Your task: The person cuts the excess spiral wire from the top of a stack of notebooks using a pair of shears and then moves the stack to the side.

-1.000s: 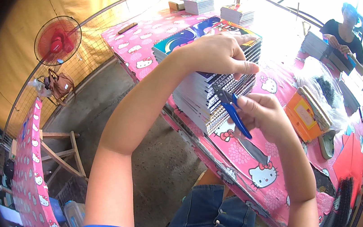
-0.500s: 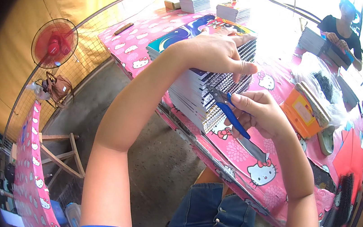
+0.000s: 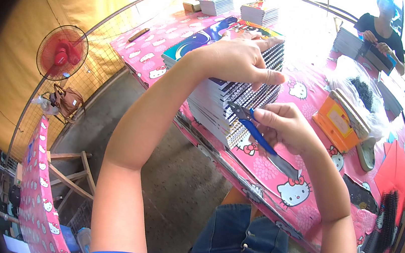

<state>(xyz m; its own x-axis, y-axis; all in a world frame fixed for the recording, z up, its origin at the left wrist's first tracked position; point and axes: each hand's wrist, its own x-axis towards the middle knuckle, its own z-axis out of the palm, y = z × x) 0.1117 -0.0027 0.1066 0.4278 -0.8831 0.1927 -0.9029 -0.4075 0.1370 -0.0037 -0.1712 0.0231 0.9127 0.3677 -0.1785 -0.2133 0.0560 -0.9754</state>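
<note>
A tall stack of spiral-bound notebooks (image 3: 211, 108) stands at the table's near edge, its black wire coils facing right. My left hand (image 3: 238, 60) lies across the colourful top cover, fingers spread and thumb stretched out over the coil side. Blue-handled cutting pliers (image 3: 257, 135) are gripped in my right hand (image 3: 283, 124), just right of the stack. Their metal jaws, slightly apart, are at the ends of the coils below my left thumb; whether they touch a wire I cannot tell.
A pink patterned cloth covers the table (image 3: 293, 192). To the right are an orange box (image 3: 337, 124), a plastic bag of black coils (image 3: 361, 93), red sheets (image 3: 392, 170) and a carton (image 3: 403, 242). Across the table a person (image 3: 382, 40) handles notebooks. A red fan (image 3: 62, 53) stands left.
The pliers and my right hand have shifted slightly left and up along the coils. My left hand stays on the stack. The person across the table has moved their hands.
</note>
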